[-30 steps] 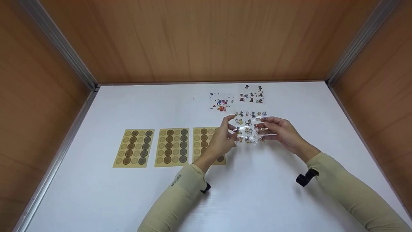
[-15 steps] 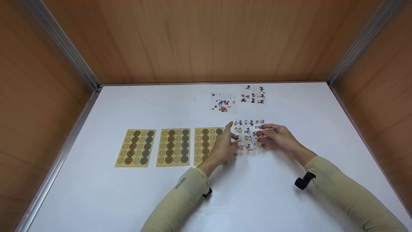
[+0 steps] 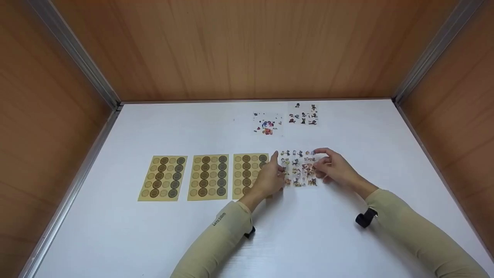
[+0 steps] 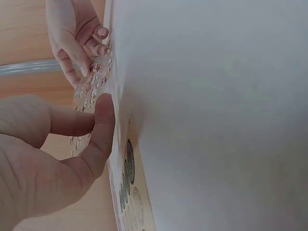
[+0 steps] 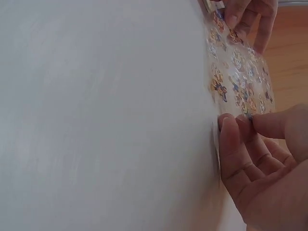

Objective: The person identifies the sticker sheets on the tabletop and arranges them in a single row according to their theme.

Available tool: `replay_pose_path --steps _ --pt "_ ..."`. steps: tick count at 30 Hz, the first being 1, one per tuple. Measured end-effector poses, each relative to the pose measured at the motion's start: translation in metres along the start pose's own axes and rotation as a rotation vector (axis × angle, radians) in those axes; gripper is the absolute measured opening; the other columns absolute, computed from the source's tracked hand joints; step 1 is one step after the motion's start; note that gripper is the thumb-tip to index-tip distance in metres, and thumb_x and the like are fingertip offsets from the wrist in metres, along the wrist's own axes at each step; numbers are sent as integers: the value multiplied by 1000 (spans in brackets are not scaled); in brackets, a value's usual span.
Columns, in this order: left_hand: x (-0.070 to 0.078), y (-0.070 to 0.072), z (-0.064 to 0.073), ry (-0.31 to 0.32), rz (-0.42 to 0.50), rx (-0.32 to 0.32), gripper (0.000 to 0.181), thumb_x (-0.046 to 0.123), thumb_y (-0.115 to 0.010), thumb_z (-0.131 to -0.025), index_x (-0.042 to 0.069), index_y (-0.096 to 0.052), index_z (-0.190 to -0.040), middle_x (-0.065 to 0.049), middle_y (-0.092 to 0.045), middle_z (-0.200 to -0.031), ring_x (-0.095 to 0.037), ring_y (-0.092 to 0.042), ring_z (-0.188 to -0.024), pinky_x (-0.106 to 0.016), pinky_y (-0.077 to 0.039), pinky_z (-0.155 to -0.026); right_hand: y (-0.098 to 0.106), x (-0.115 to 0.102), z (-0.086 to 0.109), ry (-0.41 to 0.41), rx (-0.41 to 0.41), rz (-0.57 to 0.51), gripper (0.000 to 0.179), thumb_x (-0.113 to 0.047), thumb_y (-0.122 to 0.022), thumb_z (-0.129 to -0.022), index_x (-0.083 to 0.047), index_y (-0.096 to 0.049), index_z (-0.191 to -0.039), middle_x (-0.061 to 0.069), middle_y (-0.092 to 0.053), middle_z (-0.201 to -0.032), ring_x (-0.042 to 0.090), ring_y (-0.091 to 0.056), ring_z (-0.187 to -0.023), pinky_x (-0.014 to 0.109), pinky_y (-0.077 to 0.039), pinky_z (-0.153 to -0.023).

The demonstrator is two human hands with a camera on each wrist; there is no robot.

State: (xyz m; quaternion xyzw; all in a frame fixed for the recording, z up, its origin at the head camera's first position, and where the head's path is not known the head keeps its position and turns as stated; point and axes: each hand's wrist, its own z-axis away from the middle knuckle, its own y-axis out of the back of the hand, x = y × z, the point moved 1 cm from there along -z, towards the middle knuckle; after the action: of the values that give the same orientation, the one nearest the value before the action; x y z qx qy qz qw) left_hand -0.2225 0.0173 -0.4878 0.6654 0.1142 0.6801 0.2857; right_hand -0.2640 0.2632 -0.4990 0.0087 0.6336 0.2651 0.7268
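Observation:
A clear sticker sheet [image 3: 296, 166] printed with rows of small cartoon figures lies low over the white table, between my two hands. My left hand [image 3: 268, 177] pinches its left edge, with the index finger stretched along that side. At the opposite edge, my right hand [image 3: 335, 166] pinches the sheet between thumb and fingers, as the right wrist view shows. The sheet [image 5: 240, 72] looks almost flat there, close to the tabletop. In the left wrist view, the left hand [image 4: 53, 159] partly hides the sheet [image 4: 91, 91].
Three tan sheets of round coin-like prints stand in a row to the left: one far left [image 3: 163, 178], one in the middle [image 3: 208, 177], one [image 3: 242, 173] partly under my left forearm. Two more clear sticker sheets [image 3: 268, 123] [image 3: 303, 114] lie behind. Wooden panels [image 3: 247, 50] enclose the table.
Both hands have brought the sticker sheet lower and nearer to me, down towards the tabletop. The right hand's fingers have shifted on its edge. The other sheets have stayed put.

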Motion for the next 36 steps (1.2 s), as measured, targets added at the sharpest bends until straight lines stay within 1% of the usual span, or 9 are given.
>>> replay_pose_path --steps 7,12,14,16,20,24,29,33,36 --pt "4 -1 0 -5 -68 11 76 -6 -61 -94 -5 -20 -158 -12 -71 -113 -22 -68 -100 -29 -56 -88 1 -1 -2 66 4 172 58 -14 -61 -103 -7 -34 -154 14 -68 -100 25 -65 -74 33 -58 -57" --pt "6 0 0 3 -83 32 76 -5 -62 -94 -5 -20 -158 -14 -70 -115 -22 -68 -102 -28 -57 -85 2 -6 -3 142 5 297 65 -16 -63 -102 -6 -30 -158 14 -67 -109 25 -69 -79 34 -59 -60" --pt "5 1 0 7 -86 39 76 -5 -62 -94 -6 -20 -158 -14 -70 -115 -22 -68 -101 -27 -57 -82 3 -9 -1 200 11 365 70 -18 -66 -101 -5 -28 -159 16 -66 -117 28 -70 -89 38 -60 -68" --pt "4 1 1 12 -88 39 76 -6 -62 -94 -6 -21 -158 -15 -70 -115 -22 -68 -100 -26 -57 -78 4 -11 1 259 10 444 75 -22 -69 -99 -4 -29 -159 19 -63 -126 32 -68 -102 44 -59 -83" --pt "2 1 1 29 -97 25 75 -5 -63 -94 -5 -23 -158 -16 -70 -117 -20 -68 -97 -25 -57 -72 7 -11 7 323 -54 599 83 -36 -75 -94 -6 -33 -158 19 -50 -146 37 -50 -132 56 -41 -110" --pt "1 2 0 45 -109 12 73 -4 -62 -95 -4 -25 -157 -16 -70 -121 -20 -69 -95 -23 -57 -66 7 -7 9 326 -138 693 93 -49 -77 -87 -10 -33 -159 14 -34 -159 36 -32 -145 59 -28 -118" --pt "2 2 1 39 -119 -1 69 -3 -63 -95 -4 -31 -156 -17 -70 -122 -22 -70 -95 -21 -57 -62 7 4 8 350 -207 759 100 -56 -78 -83 -8 -33 -159 15 -25 -164 37 -22 -150 57 -23 -120" --pt "4 3 2 15 -162 -1 67 0 -64 -96 -6 -33 -154 -20 -68 -119 -26 -70 -97 -26 -60 -71 8 7 8 363 -232 793 100 -60 -75 -84 -6 -35 -158 17 -24 -165 38 -19 -151 59 -19 -121" --pt "7 4 4 -2 -232 -5 68 5 -67 -95 -7 -34 -154 -23 -63 -126 -31 -66 -110 -34 -57 -91 9 6 7 378 -248 811 97 -62 -72 -86 -6 -37 -157 18 -24 -165 40 -19 -151 62 -16 -120"
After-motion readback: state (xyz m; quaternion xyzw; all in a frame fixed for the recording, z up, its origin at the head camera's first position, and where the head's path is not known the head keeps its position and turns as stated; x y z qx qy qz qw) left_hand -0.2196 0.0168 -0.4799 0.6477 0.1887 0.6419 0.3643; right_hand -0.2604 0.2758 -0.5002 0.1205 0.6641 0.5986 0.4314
